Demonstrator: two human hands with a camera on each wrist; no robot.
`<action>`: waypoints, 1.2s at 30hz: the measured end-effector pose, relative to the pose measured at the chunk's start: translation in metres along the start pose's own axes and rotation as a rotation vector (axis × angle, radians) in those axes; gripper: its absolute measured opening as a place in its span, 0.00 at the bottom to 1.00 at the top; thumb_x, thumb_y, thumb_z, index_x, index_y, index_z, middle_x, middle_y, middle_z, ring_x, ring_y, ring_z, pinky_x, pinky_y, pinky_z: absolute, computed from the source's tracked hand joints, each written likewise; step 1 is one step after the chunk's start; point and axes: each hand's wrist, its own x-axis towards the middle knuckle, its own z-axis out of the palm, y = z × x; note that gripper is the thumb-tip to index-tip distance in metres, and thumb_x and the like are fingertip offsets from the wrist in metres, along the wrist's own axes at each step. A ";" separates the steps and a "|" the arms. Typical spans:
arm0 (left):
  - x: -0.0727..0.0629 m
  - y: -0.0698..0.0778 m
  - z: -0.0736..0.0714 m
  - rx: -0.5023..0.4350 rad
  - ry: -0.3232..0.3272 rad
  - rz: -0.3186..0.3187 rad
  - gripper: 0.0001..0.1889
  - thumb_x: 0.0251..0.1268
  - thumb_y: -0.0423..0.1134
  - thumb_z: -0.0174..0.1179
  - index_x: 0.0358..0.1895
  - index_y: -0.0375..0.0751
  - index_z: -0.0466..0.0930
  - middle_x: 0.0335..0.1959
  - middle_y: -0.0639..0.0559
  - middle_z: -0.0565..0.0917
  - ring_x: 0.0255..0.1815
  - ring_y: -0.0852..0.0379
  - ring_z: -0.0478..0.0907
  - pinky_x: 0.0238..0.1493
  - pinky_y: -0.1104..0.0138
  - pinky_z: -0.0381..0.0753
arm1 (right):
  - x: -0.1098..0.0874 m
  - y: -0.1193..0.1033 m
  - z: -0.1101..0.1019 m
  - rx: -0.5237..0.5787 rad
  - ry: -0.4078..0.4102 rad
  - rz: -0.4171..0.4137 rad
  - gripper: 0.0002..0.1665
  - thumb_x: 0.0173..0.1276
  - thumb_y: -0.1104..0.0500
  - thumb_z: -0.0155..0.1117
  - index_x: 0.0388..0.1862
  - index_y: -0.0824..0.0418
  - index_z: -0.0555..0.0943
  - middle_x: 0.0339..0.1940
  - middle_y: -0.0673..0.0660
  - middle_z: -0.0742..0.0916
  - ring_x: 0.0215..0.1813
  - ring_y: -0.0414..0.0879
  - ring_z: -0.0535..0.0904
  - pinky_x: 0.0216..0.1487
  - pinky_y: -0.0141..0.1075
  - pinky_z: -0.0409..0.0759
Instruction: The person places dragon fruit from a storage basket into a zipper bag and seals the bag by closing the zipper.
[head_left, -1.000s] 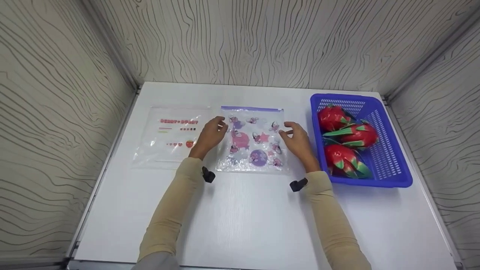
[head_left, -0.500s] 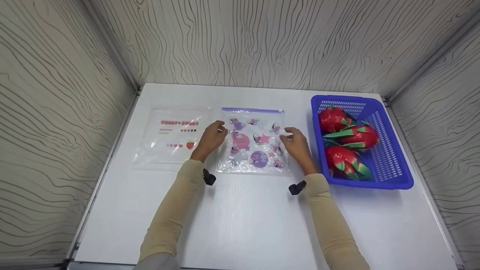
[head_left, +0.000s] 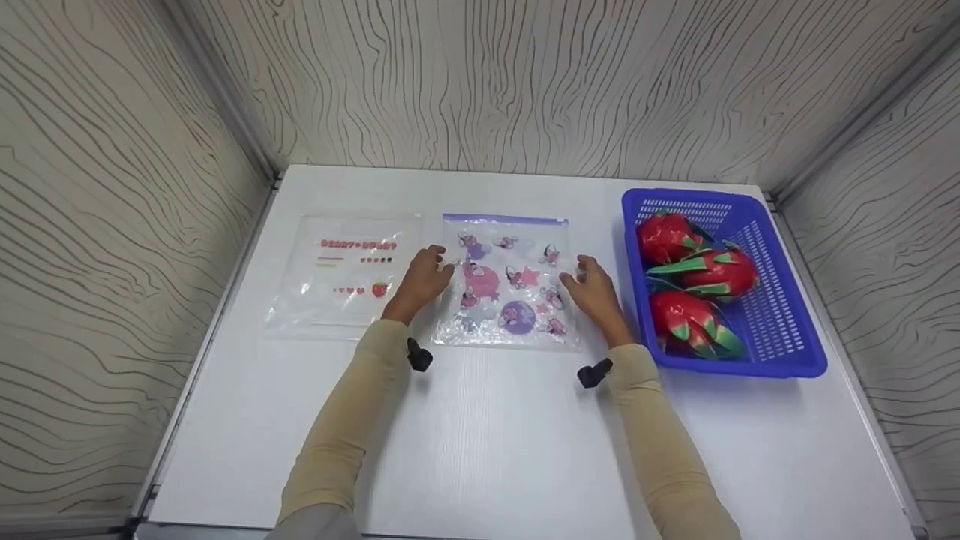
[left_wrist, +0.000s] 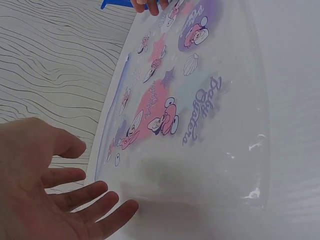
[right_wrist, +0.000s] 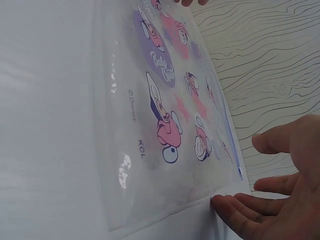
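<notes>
A clear zip bag [head_left: 517, 277] with pink and purple cartoon prints and a purple top strip lies flat on the white table. At its left edge is my left hand [head_left: 421, 281], fingers relaxed and slightly bent, with nothing in them. My right hand [head_left: 594, 291] stands at the bag's right edge, likewise holding nothing. In the right wrist view its fingertips [right_wrist: 220, 202] are at the bag's side edge; whether they touch it I cannot tell. The left wrist view has the left fingers [left_wrist: 115, 220] spread beside the printed bag [left_wrist: 200, 150].
Left of the printed bag lies a second clear zip bag [head_left: 300, 300] with red lettering. On the right stands a blue plastic basket [head_left: 780, 300] holding red dragon fruits [head_left: 720, 271] with green leaf tips. Wood-grain panels [head_left: 480, 82] enclose the back and sides of the table [head_left: 480, 442].
Both hands have shifted slightly toward the person along the printed bag's sides. The right hand is also a little farther right. Both bags and the basket stay in place.
</notes>
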 end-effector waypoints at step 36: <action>0.001 -0.010 0.007 -0.077 0.080 -0.090 0.10 0.77 0.32 0.57 0.53 0.28 0.77 0.45 0.38 0.81 0.47 0.45 0.79 0.55 0.52 0.82 | 0.000 0.006 0.000 0.159 0.064 0.056 0.21 0.75 0.66 0.61 0.64 0.72 0.80 0.48 0.65 0.87 0.35 0.37 0.78 0.32 0.24 0.78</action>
